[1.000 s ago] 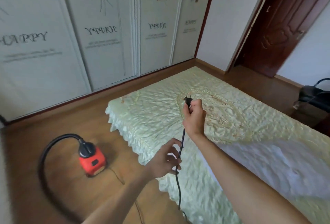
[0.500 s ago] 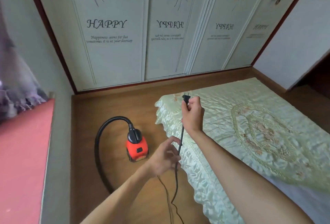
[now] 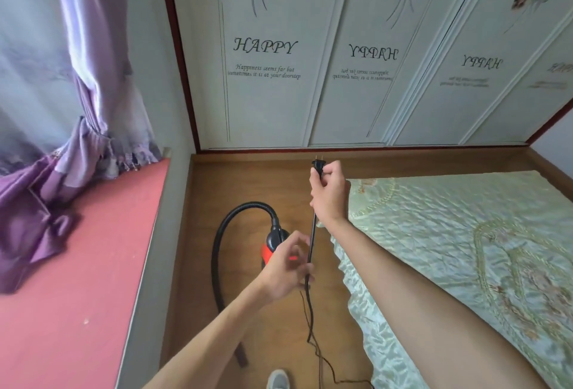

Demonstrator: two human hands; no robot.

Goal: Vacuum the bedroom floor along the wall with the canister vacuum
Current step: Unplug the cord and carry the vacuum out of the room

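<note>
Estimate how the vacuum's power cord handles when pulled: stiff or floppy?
Likely floppy: the power cord runs straight only between the right hand and left hand, then sags into loose curves on the floor. Probably light, since it looks thin for its length. The slack may snag or kink.

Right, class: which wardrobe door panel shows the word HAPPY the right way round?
The leftmost panel, nearest the purple curtain. Its HAPPY reads normally; on the panels to its right the word is mirrored.
</note>
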